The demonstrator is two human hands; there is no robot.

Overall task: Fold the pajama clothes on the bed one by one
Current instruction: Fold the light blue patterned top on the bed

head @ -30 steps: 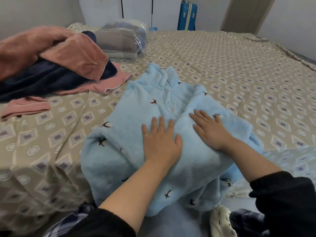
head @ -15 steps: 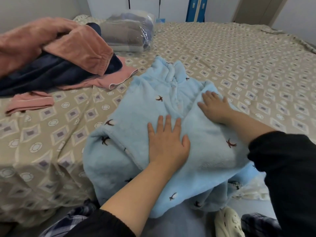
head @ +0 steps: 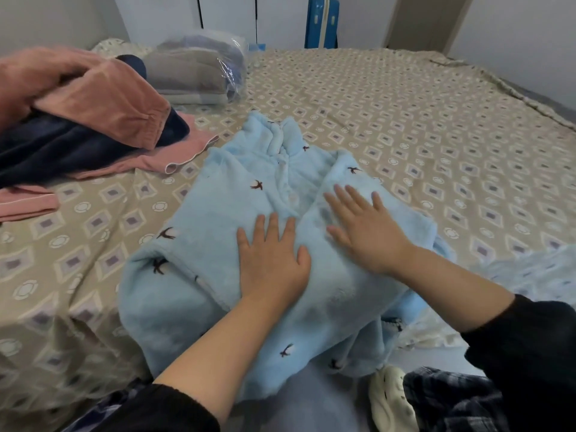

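Both hands flat, left hand (head: 272, 260), right hand (head: 366, 232), blue pajama (head: 218, 219)

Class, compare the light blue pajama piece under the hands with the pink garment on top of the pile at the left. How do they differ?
The light blue pajama piece carries small dark bird-like motifs; the pink garment is plain. The blue one lies spread on the bed, pressed flat by the left hand and right hand; the pink one sits bunched, untouched, on a dark navy garment. Both look soft and fleecy.

black long sleeves (head: 530, 353) pushed up the forearms, dark plaid trousers (head: 452, 403), a cream clog-style shoe (head: 389, 400).
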